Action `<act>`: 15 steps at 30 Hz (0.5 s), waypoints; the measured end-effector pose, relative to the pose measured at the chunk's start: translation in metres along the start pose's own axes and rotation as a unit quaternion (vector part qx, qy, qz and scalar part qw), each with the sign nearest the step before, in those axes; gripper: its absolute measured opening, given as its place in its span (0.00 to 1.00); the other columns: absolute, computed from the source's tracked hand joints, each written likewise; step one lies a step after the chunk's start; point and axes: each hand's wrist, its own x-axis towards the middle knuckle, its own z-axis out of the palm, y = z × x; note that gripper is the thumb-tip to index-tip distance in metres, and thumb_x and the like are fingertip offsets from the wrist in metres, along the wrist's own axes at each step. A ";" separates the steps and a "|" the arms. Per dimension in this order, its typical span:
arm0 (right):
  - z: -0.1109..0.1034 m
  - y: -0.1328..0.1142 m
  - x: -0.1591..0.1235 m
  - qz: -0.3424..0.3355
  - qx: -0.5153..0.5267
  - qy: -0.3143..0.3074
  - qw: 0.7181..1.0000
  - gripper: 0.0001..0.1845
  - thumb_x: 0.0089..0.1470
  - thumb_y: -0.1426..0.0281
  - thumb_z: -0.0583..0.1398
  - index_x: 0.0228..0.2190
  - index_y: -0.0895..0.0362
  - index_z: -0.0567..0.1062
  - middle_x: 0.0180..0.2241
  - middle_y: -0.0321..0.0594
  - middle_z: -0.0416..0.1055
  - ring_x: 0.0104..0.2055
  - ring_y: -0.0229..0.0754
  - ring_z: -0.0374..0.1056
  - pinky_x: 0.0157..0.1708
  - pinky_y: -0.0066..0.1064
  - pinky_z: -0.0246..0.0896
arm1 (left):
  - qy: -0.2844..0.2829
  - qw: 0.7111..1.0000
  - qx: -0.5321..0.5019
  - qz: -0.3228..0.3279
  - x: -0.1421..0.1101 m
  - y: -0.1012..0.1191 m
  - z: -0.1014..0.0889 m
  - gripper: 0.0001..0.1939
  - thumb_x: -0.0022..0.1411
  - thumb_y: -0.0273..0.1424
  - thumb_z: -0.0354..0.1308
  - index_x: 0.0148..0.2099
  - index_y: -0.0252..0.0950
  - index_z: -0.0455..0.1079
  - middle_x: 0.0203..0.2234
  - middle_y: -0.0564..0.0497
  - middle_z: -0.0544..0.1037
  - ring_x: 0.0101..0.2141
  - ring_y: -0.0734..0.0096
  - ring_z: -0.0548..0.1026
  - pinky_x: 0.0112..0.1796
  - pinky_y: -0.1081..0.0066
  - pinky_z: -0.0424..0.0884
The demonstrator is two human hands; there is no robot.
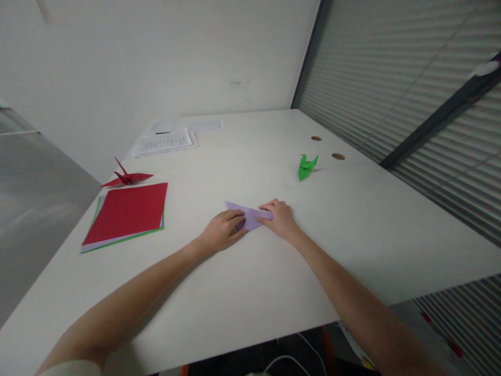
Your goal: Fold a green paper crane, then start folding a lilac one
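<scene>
A folded sheet of purple origami paper [252,218] lies on the white table between my hands, with a pointed corner reaching out to the upper left. My left hand [222,230] is closed over its left part, fingers bent and pressing on the paper; they hide some of the folds. On the other side, my right hand [279,219] pinches the right end between thumb and fingers.
At the left lies a stack of square paper [127,211], red on top, with a red paper crane [127,179] behind it. A green paper crane [306,167] stands at the right. Written sheets [164,142] lie farther back. Two round holes [338,156] are near the right edge.
</scene>
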 end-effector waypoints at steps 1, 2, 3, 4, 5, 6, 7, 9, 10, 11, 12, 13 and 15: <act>-0.001 0.000 0.000 0.001 0.000 -0.005 1.000 0.18 0.50 0.62 0.67 0.43 0.53 0.78 0.41 0.45 0.72 0.47 0.51 0.66 0.47 0.43 0.55 | 0.000 1.000 0.000 -0.002 0.000 0.000 0.001 0.18 0.66 0.38 0.54 0.51 0.31 0.73 0.51 0.38 0.75 0.51 0.56 0.75 0.53 0.56 0.71; -0.002 0.001 0.000 0.000 0.003 -0.010 1.000 0.18 0.50 0.62 0.67 0.43 0.53 0.78 0.40 0.44 0.72 0.46 0.51 0.66 0.47 0.42 0.55 | 0.000 1.000 -0.002 -0.004 0.000 -0.001 0.002 0.18 0.66 0.37 0.55 0.52 0.31 0.73 0.51 0.38 0.75 0.51 0.55 0.74 0.53 0.56 0.71; -0.003 0.002 0.000 -0.002 0.009 -0.014 1.000 0.17 0.50 0.62 0.67 0.43 0.53 0.78 0.39 0.43 0.72 0.45 0.50 0.66 0.46 0.41 0.55 | -0.001 1.000 -0.005 -0.004 0.000 -0.001 0.002 0.18 0.66 0.37 0.55 0.52 0.31 0.73 0.51 0.38 0.75 0.51 0.55 0.74 0.53 0.56 0.71; -0.003 0.003 0.000 -0.006 0.017 -0.017 1.000 0.17 0.50 0.63 0.67 0.42 0.52 0.78 0.37 0.42 0.72 0.44 0.49 0.66 0.46 0.40 0.55 | -0.001 1.000 -0.010 -0.003 0.000 -0.001 0.003 0.18 0.65 0.37 0.56 0.52 0.31 0.73 0.52 0.38 0.75 0.51 0.55 0.74 0.53 0.55 0.71; -0.003 0.004 0.000 -0.011 0.025 -0.018 0.999 0.16 0.49 0.63 0.67 0.42 0.52 0.79 0.37 0.41 0.72 0.43 0.48 0.66 0.46 0.40 0.55 | -0.001 1.000 -0.016 -0.002 -0.001 -0.002 0.003 0.18 0.65 0.37 0.56 0.52 0.32 0.73 0.52 0.38 0.75 0.51 0.55 0.74 0.53 0.55 0.71; -0.003 0.004 0.001 -0.013 0.032 -0.017 0.999 0.15 0.49 0.64 0.67 0.41 0.52 0.79 0.36 0.41 0.72 0.43 0.47 0.67 0.46 0.40 0.55 | -0.001 1.000 -0.022 -0.002 -0.001 -0.002 0.003 0.18 0.65 0.36 0.56 0.52 0.32 0.72 0.52 0.38 0.74 0.51 0.55 0.74 0.53 0.55 0.71; -0.003 0.005 0.001 -0.015 0.038 -0.015 0.999 0.14 0.49 0.64 0.67 0.40 0.52 0.79 0.36 0.40 0.72 0.43 0.47 0.67 0.46 0.39 0.55 | -0.001 1.000 -0.027 -0.001 0.000 -0.001 0.002 0.18 0.65 0.36 0.56 0.53 0.32 0.72 0.52 0.38 0.74 0.51 0.56 0.74 0.53 0.55 0.70; -0.003 0.005 0.002 -0.013 0.049 -0.012 0.999 0.12 0.48 0.65 0.68 0.37 0.52 0.79 0.35 0.40 0.72 0.42 0.46 0.67 0.45 0.39 0.55 | -0.003 0.999 -0.031 0.003 0.000 0.000 0.001 0.17 0.65 0.36 0.55 0.52 0.33 0.72 0.52 0.38 0.73 0.52 0.56 0.72 0.53 0.55 0.69; -0.003 0.004 0.002 -0.010 0.056 -0.013 0.998 0.12 0.47 0.66 0.68 0.37 0.52 0.79 0.35 0.40 0.72 0.41 0.46 0.67 0.45 0.39 0.56 | -0.002 1.000 -0.026 0.005 0.000 0.001 0.000 0.17 0.65 0.36 0.55 0.52 0.33 0.72 0.52 0.38 0.73 0.53 0.56 0.72 0.53 0.56 0.69; -0.003 0.004 0.002 -0.006 0.063 -0.014 0.998 0.12 0.47 0.66 0.68 0.37 0.53 0.79 0.35 0.40 0.72 0.41 0.45 0.68 0.44 0.38 0.57 | 0.003 1.000 -0.015 0.001 0.000 0.002 -0.002 0.17 0.65 0.36 0.55 0.52 0.33 0.72 0.52 0.38 0.73 0.52 0.56 0.71 0.53 0.56 0.68; -0.003 0.005 0.002 -0.002 0.072 -0.015 0.997 0.13 0.46 0.67 0.69 0.37 0.53 0.79 0.34 0.40 0.72 0.40 0.45 0.68 0.43 0.37 0.57 | 0.010 1.000 0.004 -0.011 0.000 0.003 -0.003 0.18 0.65 0.37 0.56 0.52 0.34 0.72 0.51 0.39 0.72 0.51 0.56 0.71 0.53 0.55 0.67; -0.003 0.005 0.002 0.002 0.083 -0.018 0.996 0.13 0.45 0.68 0.69 0.37 0.54 0.79 0.34 0.40 0.73 0.39 0.44 0.68 0.42 0.37 0.58 | 0.018 0.999 0.027 -0.030 -0.001 0.004 -0.004 0.19 0.64 0.40 0.56 0.53 0.35 0.72 0.49 0.39 0.72 0.50 0.55 0.70 0.52 0.54 0.67; -0.003 0.007 0.003 0.008 0.105 -0.025 0.994 0.13 0.44 0.68 0.69 0.36 0.55 0.80 0.33 0.40 0.73 0.37 0.43 0.68 0.40 0.36 0.59 | 0.028 0.994 0.074 -0.079 -0.001 0.006 -0.005 0.23 0.62 0.44 0.57 0.54 0.36 0.70 0.44 0.40 0.72 0.46 0.54 0.70 0.49 0.53 0.66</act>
